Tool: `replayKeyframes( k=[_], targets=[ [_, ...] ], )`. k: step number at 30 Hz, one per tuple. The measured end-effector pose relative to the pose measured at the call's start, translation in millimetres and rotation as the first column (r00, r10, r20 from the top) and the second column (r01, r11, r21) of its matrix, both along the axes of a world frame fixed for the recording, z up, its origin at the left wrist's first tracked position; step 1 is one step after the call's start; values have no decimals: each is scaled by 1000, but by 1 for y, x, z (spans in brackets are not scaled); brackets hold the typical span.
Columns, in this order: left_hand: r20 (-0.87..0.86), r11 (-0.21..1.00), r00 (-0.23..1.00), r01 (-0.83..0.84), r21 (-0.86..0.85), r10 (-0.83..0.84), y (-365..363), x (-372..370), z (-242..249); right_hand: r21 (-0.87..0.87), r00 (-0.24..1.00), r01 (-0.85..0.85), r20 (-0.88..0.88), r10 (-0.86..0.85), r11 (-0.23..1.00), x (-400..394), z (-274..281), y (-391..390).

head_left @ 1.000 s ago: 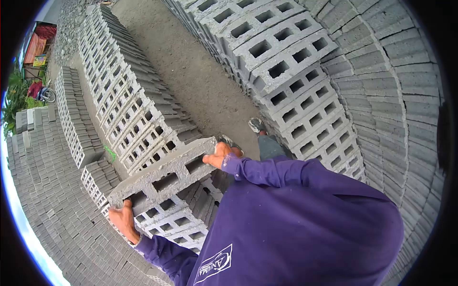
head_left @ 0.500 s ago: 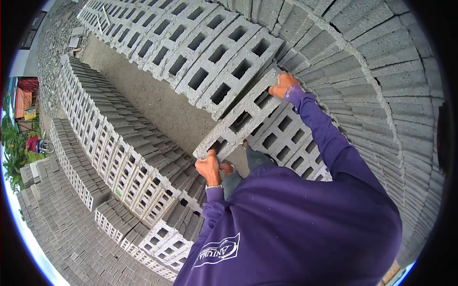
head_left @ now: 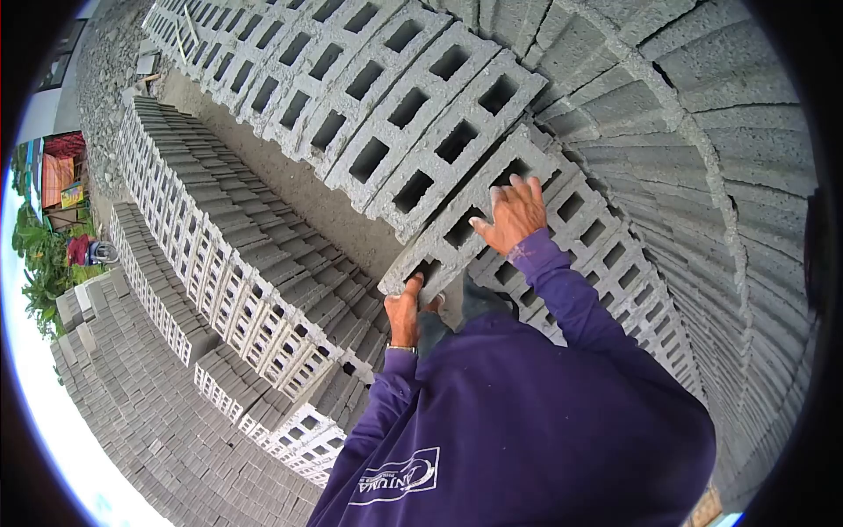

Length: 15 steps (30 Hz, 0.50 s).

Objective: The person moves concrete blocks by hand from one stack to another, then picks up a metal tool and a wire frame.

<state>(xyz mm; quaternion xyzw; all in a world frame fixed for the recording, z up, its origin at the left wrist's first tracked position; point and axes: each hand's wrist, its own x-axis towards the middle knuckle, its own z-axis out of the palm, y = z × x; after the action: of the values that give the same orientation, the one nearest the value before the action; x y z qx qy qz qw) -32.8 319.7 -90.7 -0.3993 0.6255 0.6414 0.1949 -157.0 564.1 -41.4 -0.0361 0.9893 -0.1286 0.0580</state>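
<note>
A grey three-hole concrete block (head_left: 443, 250) lies against the end of a row of similar blocks (head_left: 386, 123), its holes facing up. My left hand (head_left: 403, 314) grips the block's near-left end, with fingers at its end hole. Over the block's right part is my right hand (head_left: 514, 215), its fingers spread near the middle and far holes. Whether its fingertips touch the block is hard to tell. Lower down, beside my right forearm, more blocks (head_left: 606, 255) show their holes.
A wall of stacked blocks (head_left: 650, 158) curves along the right. Another long stack (head_left: 219, 263) runs on the left, past a strip of bare ground (head_left: 290, 189). My feet (head_left: 436, 303) are below the block. Gravel (head_left: 105, 97) lies at the upper left.
The block now sits closer against the row's end. My right hand has let go of its far end, moved toward its middle and opened. My left hand still holds the near end.
</note>
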Motion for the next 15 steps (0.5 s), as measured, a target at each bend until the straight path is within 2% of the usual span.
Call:
replayKeyframes(
  k=[1, 3, 4, 5, 6, 9, 11, 12, 13, 15],
  targets=[
    [-111, 977, 972, 198, -80, -206, -1, -2, -3, 75, 999, -50, 4, 49, 996, 2, -9, -3],
    [-78, 971, 976, 193, -140, -205, 4, -6, 5, 47, 999, -50, -9, 50, 998, -3, -20, -1],
    [7, 997, 1000, -12, -73, 12, 11, -12, 14, 5, 999, -41, 29, 41, 999, -7, -26, 0],
    [100, 975, 970, -220, -23, 221, 17, -18, 18, -36, 997, -30, 64, 32, 999, -10, -29, 1],
    [92, 977, 973, -212, -21, 213, 21, -18, 19, -106, 998, -18, 56, 24, 994, -11, -31, 3],
    [33, 957, 956, -291, -17, 291, 30, -24, 23, -138, 999, -7, 47, 14, 990, -16, -27, 9],
    [82, 976, 973, -215, -37, 217, 33, -25, 31, -158, 999, 1, 38, 5, 987, -24, -22, 17],
    [148, 959, 948, -274, -79, 283, 47, -39, 51, -182, 1000, 7, 31, -1, 983, -29, -20, 21],
    [149, 957, 946, -279, -79, 288, 47, -41, 42, -181, 999, 1, 32, 5, 983, -33, -18, 26],
    [128, 981, 973, -193, -20, 194, 45, -42, 15, -173, 999, -2, -33, -4, 985, -42, -17, 37]
  ],
)
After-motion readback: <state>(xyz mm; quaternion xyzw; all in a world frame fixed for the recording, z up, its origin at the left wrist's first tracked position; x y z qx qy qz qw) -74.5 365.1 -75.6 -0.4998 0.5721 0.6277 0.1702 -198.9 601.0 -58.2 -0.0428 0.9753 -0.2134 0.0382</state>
